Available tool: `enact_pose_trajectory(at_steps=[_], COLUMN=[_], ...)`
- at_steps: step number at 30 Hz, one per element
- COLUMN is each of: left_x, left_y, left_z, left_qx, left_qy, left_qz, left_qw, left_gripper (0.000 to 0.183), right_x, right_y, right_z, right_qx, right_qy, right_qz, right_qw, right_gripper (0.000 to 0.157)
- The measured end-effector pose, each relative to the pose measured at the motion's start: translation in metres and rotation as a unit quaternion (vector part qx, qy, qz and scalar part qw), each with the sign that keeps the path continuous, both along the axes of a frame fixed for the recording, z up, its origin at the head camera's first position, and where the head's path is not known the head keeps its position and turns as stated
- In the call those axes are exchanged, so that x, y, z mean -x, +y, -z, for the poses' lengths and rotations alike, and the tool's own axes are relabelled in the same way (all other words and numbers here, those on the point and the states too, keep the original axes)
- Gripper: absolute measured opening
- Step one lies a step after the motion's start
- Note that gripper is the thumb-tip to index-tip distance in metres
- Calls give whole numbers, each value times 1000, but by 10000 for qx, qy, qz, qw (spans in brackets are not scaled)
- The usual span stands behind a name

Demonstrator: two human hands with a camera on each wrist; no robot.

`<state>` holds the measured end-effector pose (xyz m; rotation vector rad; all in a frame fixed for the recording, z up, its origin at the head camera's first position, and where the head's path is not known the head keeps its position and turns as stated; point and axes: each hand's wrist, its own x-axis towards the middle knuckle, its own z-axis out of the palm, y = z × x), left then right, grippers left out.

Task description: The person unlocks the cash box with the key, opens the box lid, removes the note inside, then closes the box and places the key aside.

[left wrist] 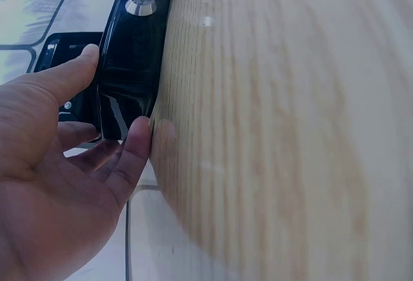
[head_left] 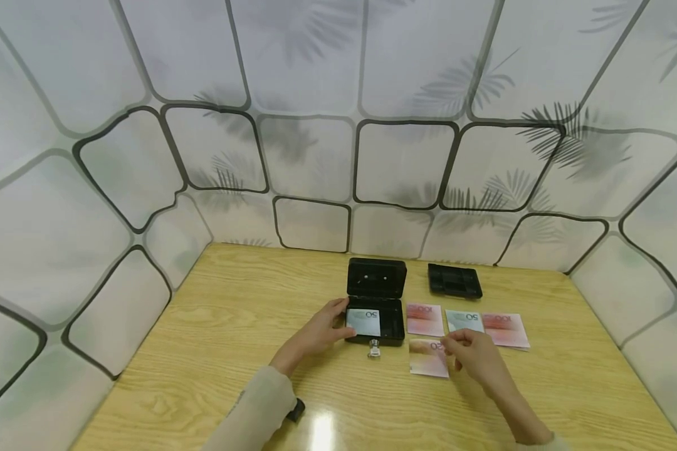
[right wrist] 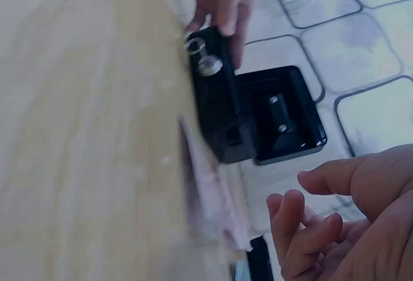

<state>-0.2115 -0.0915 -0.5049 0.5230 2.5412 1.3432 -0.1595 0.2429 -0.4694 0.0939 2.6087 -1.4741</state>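
One 50 note point(head_left: 365, 322) lies in the cash box point(head_left: 392, 342) toward the table's point(head_left: 248, 282) far edge, the left hand point(head_left: 323, 329) clasping its left side; 100 notes point(head_left: 424, 319), another 50 note point(head_left: 464, 319) and a 20 note point(head_left: 427, 361) are left outside. The right hand point(head_left: 476, 358), thumb and fingers apart, is at the 20 note.

Your head view: evenly bright; white glare on the wood-grain tabletop point(head_left: 231, 326), bottom centre. Your left-wrist view: bluish, washed out toward the right edge. Your right-wrist view: hazy; banknotes point(right wrist: 210, 194) blurred, lower centre.
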Motion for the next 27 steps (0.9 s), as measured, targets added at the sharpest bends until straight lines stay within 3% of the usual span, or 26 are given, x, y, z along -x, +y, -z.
enact_pose_trajectory(at_steps=[13, 27], left_x=[1, 0], left_y=[0, 0], left_z=[2, 0], left_qx=[-30, -64], left_qy=[90, 101], left_qz=[37, 62], left_qw=[9999, 9999], left_gripper=[77, 78], right_x=[16, 37], right_y=[-35, -66], right_z=[-24, -18], right_qx=[262, 1033], right_qy=[-110, -472], right_qz=[-349, -455], right_qw=[9990, 9925], right_gripper=[31, 35])
